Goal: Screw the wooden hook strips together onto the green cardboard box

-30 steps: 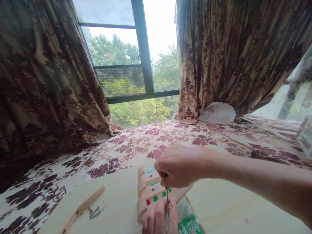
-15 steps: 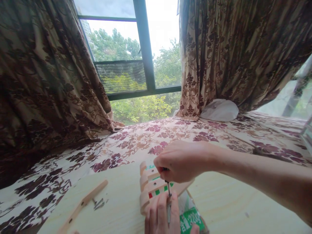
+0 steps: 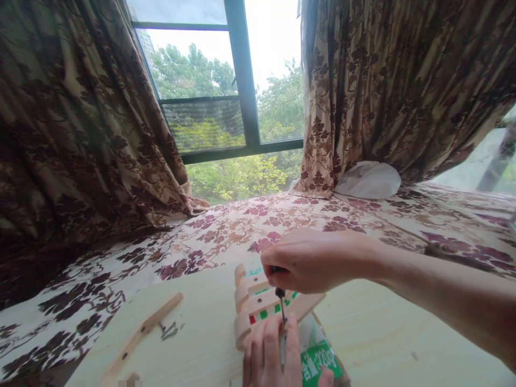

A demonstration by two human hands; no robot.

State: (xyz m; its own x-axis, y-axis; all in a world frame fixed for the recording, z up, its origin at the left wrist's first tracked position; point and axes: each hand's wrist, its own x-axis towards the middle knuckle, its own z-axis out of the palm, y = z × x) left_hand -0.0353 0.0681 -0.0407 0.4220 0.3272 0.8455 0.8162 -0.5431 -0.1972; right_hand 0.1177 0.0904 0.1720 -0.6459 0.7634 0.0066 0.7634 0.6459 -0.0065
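Note:
My right hand (image 3: pixel 308 263) is closed around the dark handle of a screwdriver (image 3: pixel 282 303), whose shaft points down to the fingers of my left hand. My left hand (image 3: pixel 270 349) lies over the near side of a small wooden slatted frame (image 3: pixel 241 333), holding it, with two fingertips on either side of the screwdriver's tip. Whether a screw sits under the tip is hidden. Dark screw holes show in the slats. Beneath the frame is a package with green print (image 3: pixel 320 363), partly covered by my left hand.
A drilled wooden bar (image 3: pixel 151 322) lies to the left on the pale wooden board (image 3: pixel 197 333), with several loose screws (image 3: pixel 170 331) beside it. Behind are a floral cloth (image 3: pixel 237 226), a white plastic bag (image 3: pixel 368 180), patterned curtains (image 3: pixel 363 97) and a window.
My right hand has shifted slightly on the screwdriver handle, and more of the shaft's dark upper end shows. My left hand stays on the wooden frame. The whole view has moved a little.

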